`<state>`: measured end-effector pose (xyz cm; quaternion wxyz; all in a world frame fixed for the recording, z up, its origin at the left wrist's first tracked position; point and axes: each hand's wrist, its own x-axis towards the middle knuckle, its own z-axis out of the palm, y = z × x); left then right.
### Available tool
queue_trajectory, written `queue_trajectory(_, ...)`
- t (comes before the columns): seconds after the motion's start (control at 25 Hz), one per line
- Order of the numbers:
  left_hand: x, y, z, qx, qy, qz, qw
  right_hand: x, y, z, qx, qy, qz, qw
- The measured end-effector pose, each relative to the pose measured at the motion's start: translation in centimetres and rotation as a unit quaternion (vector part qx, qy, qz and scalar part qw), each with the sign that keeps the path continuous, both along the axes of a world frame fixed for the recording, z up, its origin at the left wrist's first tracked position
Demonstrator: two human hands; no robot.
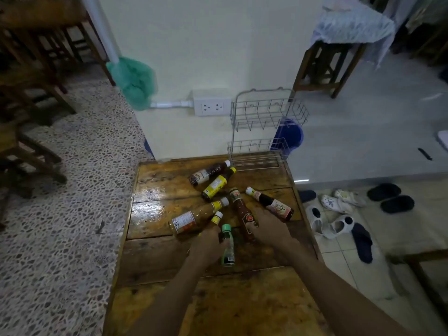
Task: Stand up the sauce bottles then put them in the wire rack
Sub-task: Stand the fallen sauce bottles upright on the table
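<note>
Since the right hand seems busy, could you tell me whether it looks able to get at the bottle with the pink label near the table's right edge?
Probably yes. The pink-label bottle lies just beyond the right hand, nothing between them, but that hand grips the dark red-label bottle and would have to let go first.

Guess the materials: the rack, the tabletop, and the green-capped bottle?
Wire rack: thin metal wire, silvery, likely plated or coated; open grid you see the wall through.
Table: wooden planks, glossy varnish; seams, grain and a bright glare patch.
Green-capped bottle: clear glass or plastic, cannot tell which; dark liquid shows through, cap looks plastic.
</note>
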<state>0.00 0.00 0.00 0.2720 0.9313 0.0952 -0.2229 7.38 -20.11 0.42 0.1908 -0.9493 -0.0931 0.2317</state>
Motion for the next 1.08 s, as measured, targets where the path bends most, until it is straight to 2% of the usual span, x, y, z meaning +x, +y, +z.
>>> queue_trajectory(0.2, 1.2, -3.5, -3.2, -0.021, 0.088, 0.108, 0.990, 3.6, 1.3, -4.5, -0.020, 0.028, -0.030, 0.999)
queue_trajectory(0.48, 2.3, -5.3, -5.0, 0.032, 0.100, 0.156, 0.982, 6.9, 1.3, -7.7, 0.002, 0.066, -0.020, 0.998)
queue_trajectory(0.6, 2.4, -5.8, -4.9, 0.007, 0.073, 0.155, 0.985, 6.6, 0.3, -7.3, 0.038, 0.060, -0.010, 0.997)
queue_trajectory(0.8, 2.8, -7.4, -3.7, -0.141, -0.031, 0.145, 0.979, 2.6, -5.4, -5.6, 0.136, 0.005, -0.052, 0.989)
queue_trajectory(0.96, 3.6, -10.6, -2.8, -0.163, -0.051, 0.090, 0.981, -1.5, -10.4, -4.4, 0.148, -0.060, -0.174, 0.972)
queue_trajectory(1.08, 3.1, -12.9, -2.7, -0.173, -0.059, 0.065, 0.981, -3.8, -12.7, -4.6, 0.152, -0.061, -0.230, 0.959)
